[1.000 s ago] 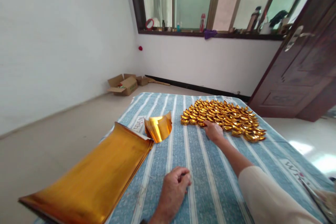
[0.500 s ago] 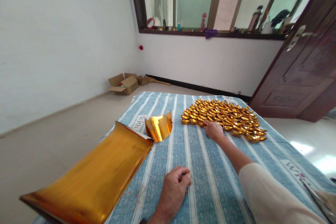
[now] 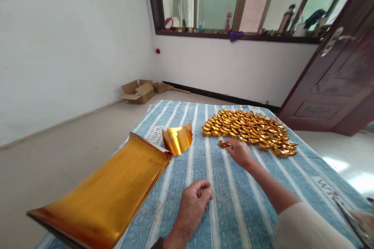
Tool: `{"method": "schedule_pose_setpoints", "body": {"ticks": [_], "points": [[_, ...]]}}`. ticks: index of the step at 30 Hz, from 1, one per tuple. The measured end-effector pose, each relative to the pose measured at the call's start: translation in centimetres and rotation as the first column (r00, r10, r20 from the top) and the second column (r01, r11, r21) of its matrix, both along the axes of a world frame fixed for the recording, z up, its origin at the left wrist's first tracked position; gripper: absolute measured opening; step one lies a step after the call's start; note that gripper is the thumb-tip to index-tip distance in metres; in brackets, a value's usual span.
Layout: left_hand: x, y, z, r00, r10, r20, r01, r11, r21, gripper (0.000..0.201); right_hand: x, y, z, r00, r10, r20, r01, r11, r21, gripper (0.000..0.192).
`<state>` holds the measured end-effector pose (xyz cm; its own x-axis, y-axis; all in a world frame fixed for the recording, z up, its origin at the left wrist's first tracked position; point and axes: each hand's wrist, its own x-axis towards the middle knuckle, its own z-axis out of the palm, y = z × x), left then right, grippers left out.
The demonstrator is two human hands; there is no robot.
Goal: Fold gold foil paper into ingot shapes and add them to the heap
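Observation:
Pinched in the fingertips of my right hand (image 3: 240, 152) is a small gold foil ingot (image 3: 224, 144), at the near edge of a cluster of like folded ingots (image 3: 248, 126). My left hand (image 3: 195, 202) rests on the striped cloth nearer to me, its fingers curled in and the thumb against them, with nothing visible in it. To its left lies a stack of long gold foil sheets (image 3: 108, 198), curling up at the ends. Just beyond the stack stands a smaller curved piece of gold foil (image 3: 177, 140).
A blue and white striped cloth (image 3: 201, 167) covers the table. Cardboard boxes (image 3: 143, 91) sit on the floor by the wall. Bottles and a red-rimmed mirror (image 3: 168, 23) line the window sill. A brown door (image 3: 330, 74) stands at the right.
My right hand has drawn slightly nearer from the cluster's edge, and a gold ingot now shows in its fingertips. My left hand stays in about the same place.

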<state>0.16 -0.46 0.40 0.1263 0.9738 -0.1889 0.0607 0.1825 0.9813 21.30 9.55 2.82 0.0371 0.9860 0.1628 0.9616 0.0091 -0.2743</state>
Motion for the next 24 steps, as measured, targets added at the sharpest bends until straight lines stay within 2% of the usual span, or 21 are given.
{"method": "schedule_pose_setpoints", "body": {"ticks": [4, 5, 7, 9, 13, 17, 21, 24], "points": [[-0.2, 0.0, 0.8, 0.974, 0.102, 0.203, -0.082, 0.991, -0.104, 0.045, -2.5, -5.3, 0.1, 0.989, 0.120, -0.090, -0.117, 0.992, 0.041, 0.023], [-0.2, 0.0, 1.0, 0.956, 0.117, 0.270, -0.080, 0.986, -0.143, 0.046, -3.1, -6.5, 0.1, 0.980, 0.156, -0.124, -0.149, 0.987, 0.064, 0.023], [-0.4, 0.0, 1.4, 0.908, 0.130, 0.397, -0.051, 0.978, -0.205, 0.044, -4.3, -8.5, 0.1, 0.922, 0.266, -0.282, -0.218, 0.957, 0.190, 0.023], [-0.5, -0.1, 1.6, 0.865, 0.124, 0.487, -0.016, 0.975, -0.220, 0.041, -5.3, -9.9, 0.1, 0.880, 0.310, -0.360, -0.227, 0.940, 0.255, 0.022], [-0.6, -0.1, 1.7, 0.803, 0.136, 0.580, -0.005, 0.975, -0.221, 0.035, -6.7, -10.9, -0.1, 0.873, 0.285, -0.396, -0.164, 0.936, 0.312, 0.018], [-0.8, 0.0, 1.4, 0.734, 0.170, 0.658, -0.003, 0.969, -0.247, 0.026, -7.5, -11.4, 0.1, 0.829, 0.316, -0.461, -0.171, 0.929, 0.328, 0.018], [-1.0, 0.1, 1.2, 0.649, 0.120, 0.751, 0.090, 0.968, -0.232, 0.023, -7.9, -11.8, 0.4, 0.791, 0.337, -0.511, -0.183, 0.927, 0.327, 0.019], [-1.1, 0.2, 1.1, 0.597, 0.089, 0.797, 0.156, 0.962, -0.224, 0.019, -7.7, -11.9, 0.6, 0.763, 0.379, -0.523, -0.243, 0.919, 0.312, 0.018]]}}
